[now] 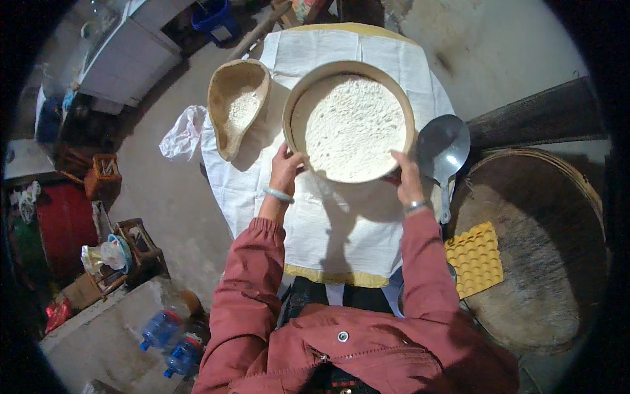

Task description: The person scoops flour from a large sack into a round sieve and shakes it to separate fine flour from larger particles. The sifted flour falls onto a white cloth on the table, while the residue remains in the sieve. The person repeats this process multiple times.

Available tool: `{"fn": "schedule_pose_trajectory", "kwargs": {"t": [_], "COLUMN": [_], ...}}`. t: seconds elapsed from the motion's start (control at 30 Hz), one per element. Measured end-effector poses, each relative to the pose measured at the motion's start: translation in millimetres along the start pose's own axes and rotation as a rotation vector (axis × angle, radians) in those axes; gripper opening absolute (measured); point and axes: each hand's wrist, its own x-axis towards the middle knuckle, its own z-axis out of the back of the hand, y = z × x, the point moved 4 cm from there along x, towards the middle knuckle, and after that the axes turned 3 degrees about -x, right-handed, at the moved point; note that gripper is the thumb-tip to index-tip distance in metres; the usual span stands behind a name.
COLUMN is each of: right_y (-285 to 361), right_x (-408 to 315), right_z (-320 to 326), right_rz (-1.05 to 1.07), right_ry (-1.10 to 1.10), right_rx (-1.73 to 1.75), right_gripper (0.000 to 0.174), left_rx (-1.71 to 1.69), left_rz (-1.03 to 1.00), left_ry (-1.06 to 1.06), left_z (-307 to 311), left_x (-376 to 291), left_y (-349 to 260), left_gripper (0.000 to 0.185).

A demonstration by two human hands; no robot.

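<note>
My left hand (287, 170) grips the lower left rim of a round, pale-walled vessel, perhaps a flour sieve (290, 106). At its lower right side, my right hand (407, 177) holds the same rim, thumb on top. White flour (357, 125) covers most of the inside in a rough layer; the vessel's bottom is hidden. Beneath it is a white cloth (305, 231), and the shadow below suggests the vessel is raised or tilted. To the left, a dried gourd scoop (221, 103) contains a little flour (244, 108). A large metal ladle (445, 143) rests by the right edge.
A crumpled plastic bag (184, 133) hangs at the cloth's left edge. Right of me are a large round woven tray (531, 295) and a yellow egg tray (475, 258). Blue water bottles (162, 327) and a small wooden stool (140, 241) stand at lower left.
</note>
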Motion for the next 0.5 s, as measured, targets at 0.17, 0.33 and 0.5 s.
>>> {"fn": "schedule_pose_trajectory", "kwargs": {"t": [0.17,0.33,0.5], "right_y": [-24.8,-2.7,-25.8], "right_x": [8.8,-2.1,17.1], "right_z": [-32.1,0.2,-25.5], "right_rz": [-0.026,-0.004,0.071], "right_ry": [-0.006,-0.023,-0.006], "right_rx": [-0.002,-0.010,0.012], "right_gripper": [0.050,0.054,0.048], "left_rx": [-0.003,-0.021,-0.059], "left_rz": [0.011,-0.011,-0.008], "left_ry": [-0.015,0.035,0.020], "left_z": [33.5,5.7,30.6], "left_x": [29.9,4.3,32.0], "left_y": [-20.0,-1.0,-15.0], "left_gripper": [0.020,0.039,0.029]}}
